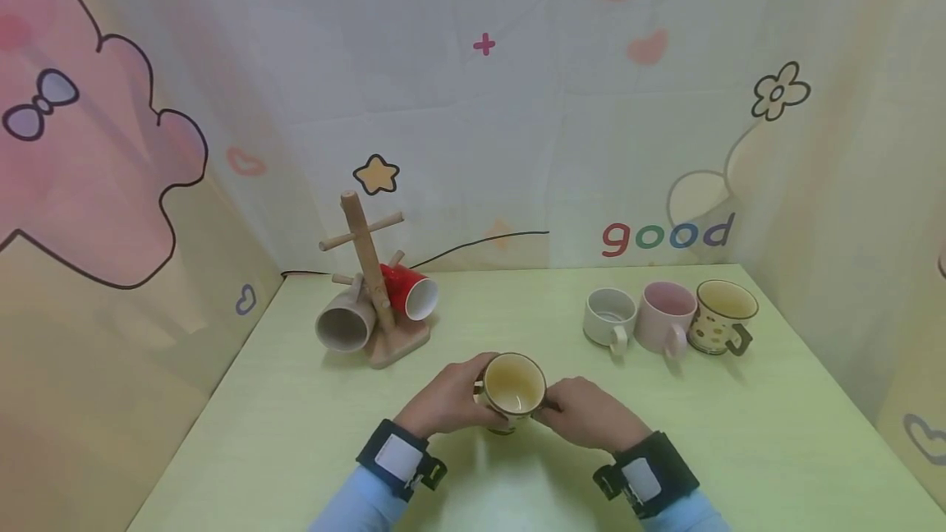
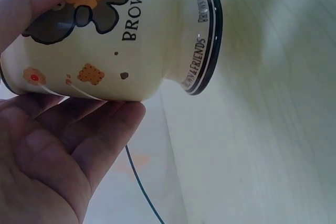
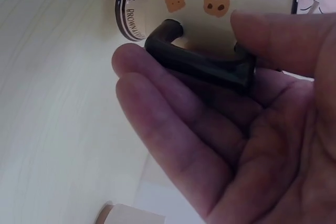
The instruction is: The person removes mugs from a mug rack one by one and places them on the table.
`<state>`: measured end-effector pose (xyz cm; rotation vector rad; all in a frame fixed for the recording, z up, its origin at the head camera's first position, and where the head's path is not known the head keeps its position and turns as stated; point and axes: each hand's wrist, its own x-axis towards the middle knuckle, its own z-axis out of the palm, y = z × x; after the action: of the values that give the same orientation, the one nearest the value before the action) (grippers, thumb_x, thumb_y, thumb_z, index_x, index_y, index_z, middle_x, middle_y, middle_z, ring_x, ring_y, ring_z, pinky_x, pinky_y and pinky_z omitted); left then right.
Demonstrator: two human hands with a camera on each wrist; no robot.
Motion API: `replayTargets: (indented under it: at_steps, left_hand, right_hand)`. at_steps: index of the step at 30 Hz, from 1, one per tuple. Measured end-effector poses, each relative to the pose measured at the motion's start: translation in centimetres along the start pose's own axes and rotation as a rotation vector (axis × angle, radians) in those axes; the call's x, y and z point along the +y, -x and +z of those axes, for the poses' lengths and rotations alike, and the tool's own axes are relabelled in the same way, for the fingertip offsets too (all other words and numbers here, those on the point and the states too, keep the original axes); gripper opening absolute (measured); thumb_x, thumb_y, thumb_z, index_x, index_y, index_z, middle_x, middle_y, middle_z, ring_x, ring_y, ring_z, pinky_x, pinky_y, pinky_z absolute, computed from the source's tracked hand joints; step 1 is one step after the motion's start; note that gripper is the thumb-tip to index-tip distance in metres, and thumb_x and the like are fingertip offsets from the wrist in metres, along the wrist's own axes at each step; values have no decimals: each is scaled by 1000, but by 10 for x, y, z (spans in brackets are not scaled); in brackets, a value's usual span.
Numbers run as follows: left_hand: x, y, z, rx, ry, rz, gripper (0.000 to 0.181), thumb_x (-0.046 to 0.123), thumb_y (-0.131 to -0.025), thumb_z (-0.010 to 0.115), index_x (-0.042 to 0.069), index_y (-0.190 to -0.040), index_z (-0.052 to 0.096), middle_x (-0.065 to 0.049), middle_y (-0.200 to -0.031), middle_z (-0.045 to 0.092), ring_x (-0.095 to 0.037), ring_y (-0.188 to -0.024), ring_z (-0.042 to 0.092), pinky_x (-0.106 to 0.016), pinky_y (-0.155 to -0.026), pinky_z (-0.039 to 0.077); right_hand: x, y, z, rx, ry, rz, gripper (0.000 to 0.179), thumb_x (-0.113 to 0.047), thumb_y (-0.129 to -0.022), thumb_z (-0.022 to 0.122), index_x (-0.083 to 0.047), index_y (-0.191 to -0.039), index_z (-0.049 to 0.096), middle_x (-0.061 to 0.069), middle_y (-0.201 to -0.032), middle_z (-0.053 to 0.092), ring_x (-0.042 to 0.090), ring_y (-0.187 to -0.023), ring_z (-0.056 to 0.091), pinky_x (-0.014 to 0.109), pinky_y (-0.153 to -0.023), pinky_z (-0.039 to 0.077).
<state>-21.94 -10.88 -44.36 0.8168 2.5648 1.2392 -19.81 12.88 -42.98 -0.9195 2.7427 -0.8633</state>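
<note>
A cream mug (image 1: 515,388) with a dark rim and a dark handle (image 3: 202,66) is between my two hands, over the front middle of the table. My left hand (image 1: 452,401) grips its body, thumb on one side and fingers along the other. In the left wrist view a brown bear and the word BROWN show on the mug (image 2: 152,51). My right hand (image 1: 594,415) holds the handle, the thumb by its upper end and the fingers bent around it. Printed biscuits decorate that side of the mug.
Back left stands a wooden mug tree (image 1: 365,257) carrying a greyish mug (image 1: 345,325) and a red mug (image 1: 399,286). Lined up at the back right are a white cup (image 1: 608,318), a pink mug (image 1: 661,323) and another cream mug (image 1: 711,331) with a dark handle. A printed curtain (image 1: 443,105) hangs behind.
</note>
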Motion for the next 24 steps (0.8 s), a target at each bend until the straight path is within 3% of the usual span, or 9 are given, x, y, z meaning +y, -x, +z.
replayTargets:
  at_steps: [7,24]
  left_hand:
    - [-2,-1,0,-19,14,-5,78,19,-69,90,21,-138,52,7,-125,64,-13,-119,58,-39,-101,44]
    - [-8,-2,2,-50,62,-66,82,26,-72,90,22,-142,49,10,-131,60,-14,-126,52,-47,-108,39]
  right_hand:
    - [-3,2,-2,-43,-55,8,20,-18,-95,64,-10,-78,66,-11,-64,53,5,-57,49,25,-51,41]
    - [-9,5,-5,-22,-58,34,15,-14,-96,63,-11,-82,66,-8,-67,55,7,-58,49,26,-53,42]
